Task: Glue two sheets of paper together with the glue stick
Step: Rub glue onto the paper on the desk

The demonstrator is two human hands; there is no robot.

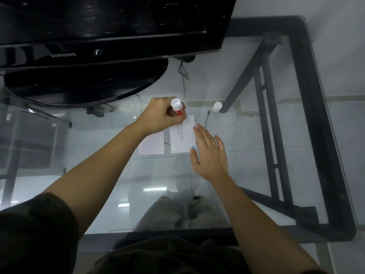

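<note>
Left hand is clenched around the glue stick, red body in the fist, white end pointing up toward the camera, other end down at the far left corner of the printed sheet. Can't tell if the tip actually touches the paper, the fingers hide it. Right hand is open and flat, fingers spread, grasping nothing; fingertips rest along the right edge of the printed sheet, thumb near its near right corner by a small blue mark. Printed sheet lies flat on the glass desk, text lines running along its left side. Second sheet, blank and faintly pinkish, lies flat just beside it on the left, narrow gap between them, far end partly under the left wrist. White cap stands on the glass, apart from both sheets, beyond the right hand. Black monitor with its round base sits at the far left of the desk, close behind the left hand. Thin black cable runs near the printed sheet's far right corner. Black desk frame and tiled floor visible through the glass, plus the person's legs below.
</note>
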